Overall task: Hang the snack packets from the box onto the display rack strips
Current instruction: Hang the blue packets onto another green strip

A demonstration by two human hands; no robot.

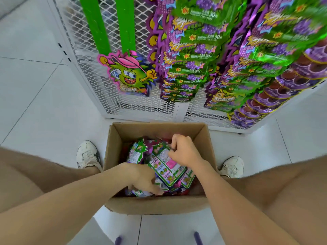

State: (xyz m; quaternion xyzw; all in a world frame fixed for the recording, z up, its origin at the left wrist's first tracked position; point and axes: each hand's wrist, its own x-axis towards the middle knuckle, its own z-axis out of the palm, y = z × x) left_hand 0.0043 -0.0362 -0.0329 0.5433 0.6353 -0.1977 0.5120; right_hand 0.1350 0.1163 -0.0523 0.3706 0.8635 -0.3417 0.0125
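An open cardboard box [115, 138] stands on the floor between my feet, holding several green and purple snack packets [137, 152]. Both hands are inside it. My left hand [144, 179] curls over the near packets, fingers pressed down on them. My right hand [184, 151] pinches the top edge of a packet lying back side up [166, 167]. Above the box, two green display strips [96, 25] hang on the white mesh rack [123, 101]; one packet with a cartoon monster [129, 73] hangs at the bottom of them. Full strips of packets [187, 55] hang to the right.
White tiled floor [35, 85] surrounds the box. My white shoes [87, 154] sit on either side of it, my bare knees at the left and right edges. Two purple stubs [198, 237] show at the bottom edge.
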